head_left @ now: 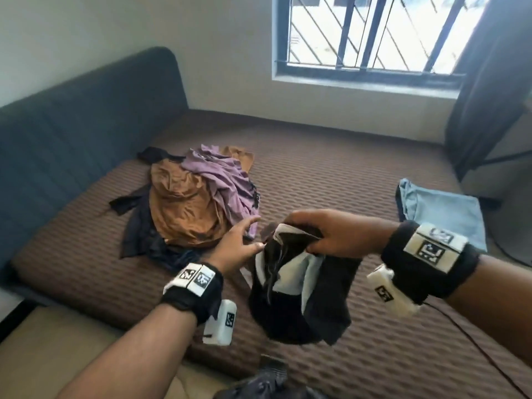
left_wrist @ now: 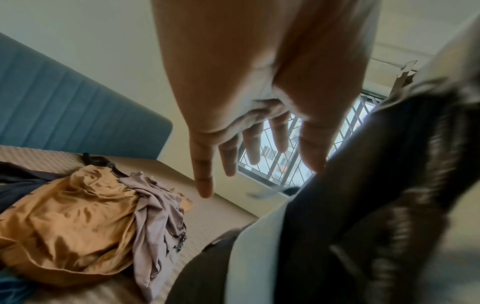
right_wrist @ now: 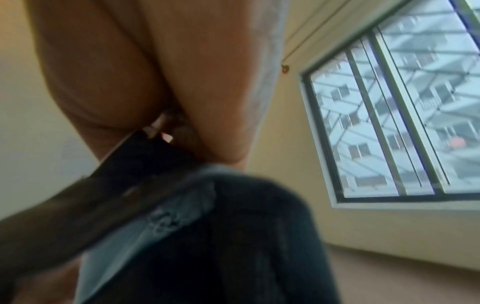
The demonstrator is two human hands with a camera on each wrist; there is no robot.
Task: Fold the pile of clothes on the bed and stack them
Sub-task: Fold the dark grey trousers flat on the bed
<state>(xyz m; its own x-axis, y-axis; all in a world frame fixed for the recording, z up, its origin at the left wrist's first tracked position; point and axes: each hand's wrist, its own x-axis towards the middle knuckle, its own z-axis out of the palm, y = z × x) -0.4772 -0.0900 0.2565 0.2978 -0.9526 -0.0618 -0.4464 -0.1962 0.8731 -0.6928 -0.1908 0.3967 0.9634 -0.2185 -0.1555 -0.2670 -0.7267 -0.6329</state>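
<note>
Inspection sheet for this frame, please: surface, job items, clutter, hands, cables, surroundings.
Surface: brown quilted mattress.
Job's things: unfolded pile of orange, purple and dark garments on the left; black and pale grey garment held up above the mattress; folded light blue garment on the right.
Clutter: dark grey cloth at the near edge, kind unclear.
Hands: right hand grips the black garment's top; left hand open beside it.
Cables: thin dark cable on the mattress, right.
Surroundings: blue headboard, barred window, dark curtain.

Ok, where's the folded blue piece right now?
In the head view, the blue piece lies flat at the bed's right edge, behind the right hand, apart from the pile.
</note>
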